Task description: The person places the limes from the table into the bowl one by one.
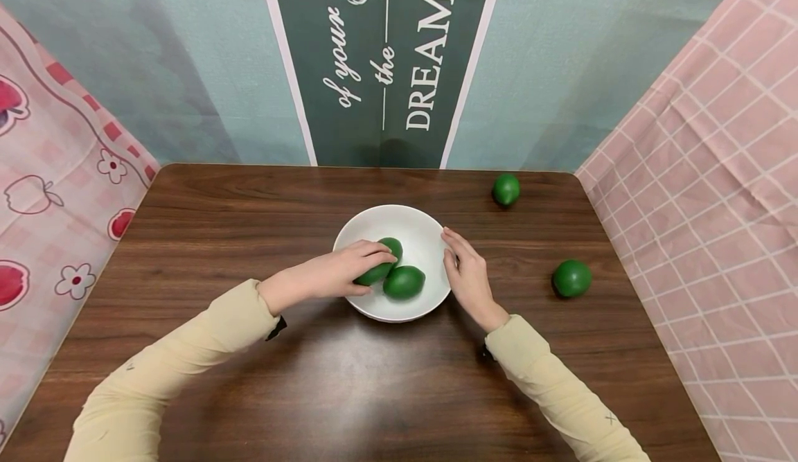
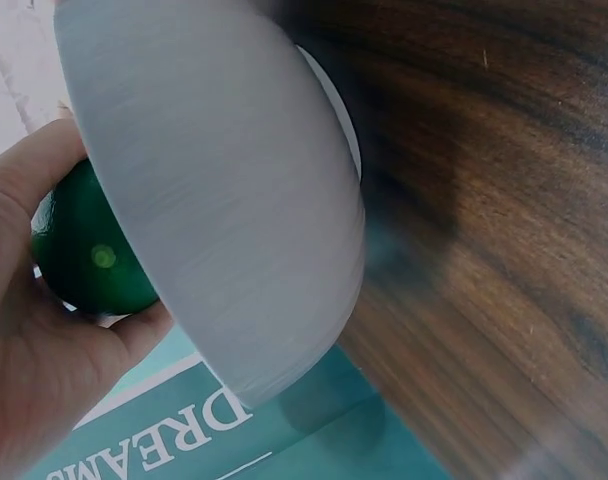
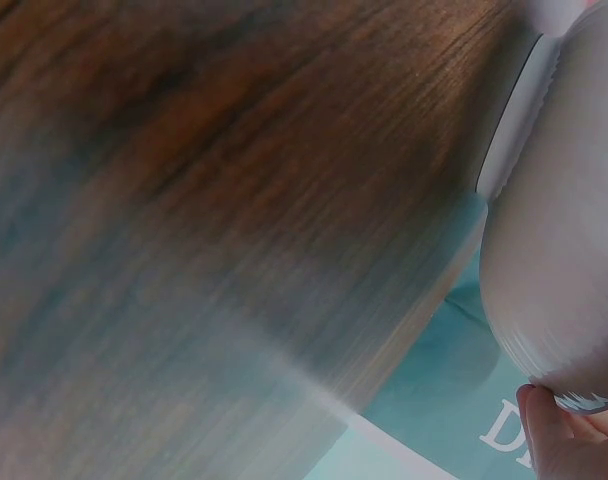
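Observation:
A white bowl [image 1: 430,240] stands on the wooden table, with green limes inside it. My left hand [image 1: 346,268] reaches over the bowl's left rim and grips one lime [image 1: 371,275], seen in the left wrist view as a glossy green lime [image 2: 94,245] between thumb and fingers. Two more limes lie beside it: one [image 1: 404,282] in front and one [image 1: 393,246] behind, partly covered by the fingers. My right hand [image 1: 472,278] holds the bowl's right rim, thumb over the inner edge. In the right wrist view, fingers [image 3: 549,425] touch the bowl's outer side.
Two other limes lie on the table [image 1: 349,406] to the right: one [image 1: 506,190] near the back edge, another [image 1: 571,278] nearer the right edge. Behind the table hangs a blue-green cloth [image 1: 237,67] with lettering. Pink patterned cloths [image 1: 729,171] border both sides.

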Available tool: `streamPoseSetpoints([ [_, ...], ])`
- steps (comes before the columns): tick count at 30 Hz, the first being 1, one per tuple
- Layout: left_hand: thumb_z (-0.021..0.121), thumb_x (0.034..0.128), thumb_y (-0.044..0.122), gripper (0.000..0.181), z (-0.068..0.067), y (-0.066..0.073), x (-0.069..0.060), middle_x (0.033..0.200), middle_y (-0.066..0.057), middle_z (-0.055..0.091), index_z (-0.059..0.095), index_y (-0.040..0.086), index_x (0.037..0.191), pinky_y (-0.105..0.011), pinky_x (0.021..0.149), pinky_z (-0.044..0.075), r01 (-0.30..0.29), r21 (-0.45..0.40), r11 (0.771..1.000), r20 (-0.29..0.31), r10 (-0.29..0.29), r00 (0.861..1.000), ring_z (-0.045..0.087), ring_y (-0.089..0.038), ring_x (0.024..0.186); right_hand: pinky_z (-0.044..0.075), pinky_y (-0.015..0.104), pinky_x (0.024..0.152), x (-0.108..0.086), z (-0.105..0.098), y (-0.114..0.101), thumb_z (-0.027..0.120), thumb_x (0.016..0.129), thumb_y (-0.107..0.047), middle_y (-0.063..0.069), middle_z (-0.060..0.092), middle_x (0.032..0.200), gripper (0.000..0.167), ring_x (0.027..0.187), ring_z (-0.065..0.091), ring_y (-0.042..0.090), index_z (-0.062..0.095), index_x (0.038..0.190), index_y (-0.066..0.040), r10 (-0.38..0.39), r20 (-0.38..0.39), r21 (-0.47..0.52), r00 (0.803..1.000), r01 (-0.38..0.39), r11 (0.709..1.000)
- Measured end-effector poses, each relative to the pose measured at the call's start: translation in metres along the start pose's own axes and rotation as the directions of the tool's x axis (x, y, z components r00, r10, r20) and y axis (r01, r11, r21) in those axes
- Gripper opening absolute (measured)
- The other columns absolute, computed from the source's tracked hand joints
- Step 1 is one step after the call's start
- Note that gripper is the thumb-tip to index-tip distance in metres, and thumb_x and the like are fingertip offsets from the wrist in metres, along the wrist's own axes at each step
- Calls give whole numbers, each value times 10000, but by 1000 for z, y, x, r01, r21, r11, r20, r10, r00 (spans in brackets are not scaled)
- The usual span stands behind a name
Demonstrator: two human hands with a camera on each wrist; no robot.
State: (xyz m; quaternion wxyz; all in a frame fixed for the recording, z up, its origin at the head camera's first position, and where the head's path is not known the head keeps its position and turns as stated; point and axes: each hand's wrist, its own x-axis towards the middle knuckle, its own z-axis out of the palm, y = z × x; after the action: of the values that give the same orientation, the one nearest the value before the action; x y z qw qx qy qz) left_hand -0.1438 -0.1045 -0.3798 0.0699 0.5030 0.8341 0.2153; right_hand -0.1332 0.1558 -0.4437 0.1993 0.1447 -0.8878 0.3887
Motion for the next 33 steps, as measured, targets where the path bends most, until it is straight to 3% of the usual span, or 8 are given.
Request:
streamPoseSetpoints([
  [8,682,814,149,408,6,-1,-2,1221,-108,506,541,7,1169,-334,984,365,-17,-6,1000,-17,17,1000,469,-237,1130,451,350,898,1,1,0,514,870,18,107,582,1216,286,1126,540,224,612,1137,41,-11,-13,-4,1000,11,1000],
  [13,637,855,190,369,6,-3,-4,1205,-93,529,556,-1,1160,-325,989,364,13,22,1000,-49,-12,999,478,-214,1143,455,350,888,2,1,0,518,862,26,115,589,1204,283,1114,548,233,616,1127,47,-23,-25,-4,999,23,1000],
  [19,616,867,182,334,7,-6,-7,1184,-104,554,571,0,1143,-337,993,356,40,37,999,-135,-34,990,487,-219,1135,457,358,886,3,1,-1,515,863,29,124,588,1202,282,1115,547,238,615,1126,53,-30,-22,-2,999,30,1000],
  [24,603,870,169,317,10,-8,-9,1183,-113,556,577,4,1139,-333,1005,344,72,29,997,-248,-63,967,478,-229,1143,455,356,891,3,1,-1,512,872,19,117,582,1213,283,1124,541,233,612,1135,48,-14,-13,-3,1000,14,1000],
  [29,607,868,156,339,15,-11,-10,1227,-122,530,566,11,1172,-360,1011,343,141,-42,989,-348,-147,926,449,-231,1188,452,354,898,3,1,-2,511,878,9,108,577,1222,285,1134,534,224,608,1144,43,3,-6,-8,1000,-3,1000],
  [33,618,858,134,386,18,-14,-11,1295,-125,482,539,17,1218,-375,1019,333,188,-98,977,-385,-211,899,412,-227,1228,446,353,906,2,1,-2,509,878,11,109,578,1222,283,1136,532,223,609,1140,47,7,-5,-7,1000,-7,1000],
])
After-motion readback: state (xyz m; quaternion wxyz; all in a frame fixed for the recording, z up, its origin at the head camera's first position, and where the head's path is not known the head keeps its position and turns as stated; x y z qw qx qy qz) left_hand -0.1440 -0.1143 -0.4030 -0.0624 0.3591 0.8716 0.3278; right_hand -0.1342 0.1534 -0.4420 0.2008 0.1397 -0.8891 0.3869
